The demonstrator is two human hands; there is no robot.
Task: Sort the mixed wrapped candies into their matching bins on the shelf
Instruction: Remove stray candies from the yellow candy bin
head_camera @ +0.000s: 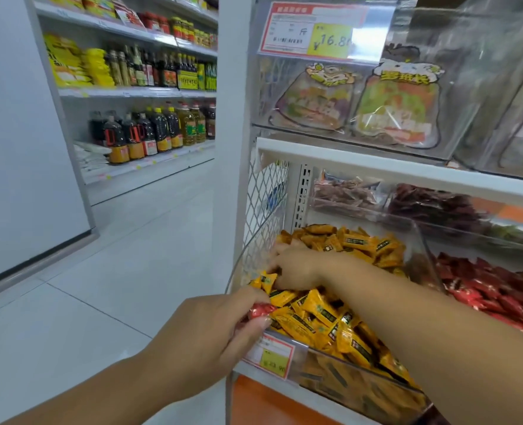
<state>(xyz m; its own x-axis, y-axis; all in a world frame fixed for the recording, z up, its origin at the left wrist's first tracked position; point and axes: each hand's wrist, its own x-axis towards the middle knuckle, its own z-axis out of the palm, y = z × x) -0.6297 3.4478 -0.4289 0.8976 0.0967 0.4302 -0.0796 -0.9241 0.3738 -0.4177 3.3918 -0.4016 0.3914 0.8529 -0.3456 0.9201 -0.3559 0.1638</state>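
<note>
Evidently unfinished: the left hand's (214,329) grip pinches a stray red candy (260,310) at the yellow bin's (346,381) front-left corner. Beside it the right hand (297,265) digs among the candies; its grip I cannot tell.

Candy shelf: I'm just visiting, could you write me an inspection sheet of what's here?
Surface: white metal shelf unit with clear plastic bins.
Job's things: heap of yellow wrapped candies; heap of red wrapped candies beside it.
Clutter: red-framed price tag; clear snack bags above.
Fingers: left hand pinches a small red wrapped candy; right hand grips one yellow wrapped candy in the yellow heap.
Cables: nothing seen.
Surroundings: white tiled floor; shelves of dark bottles.
</note>
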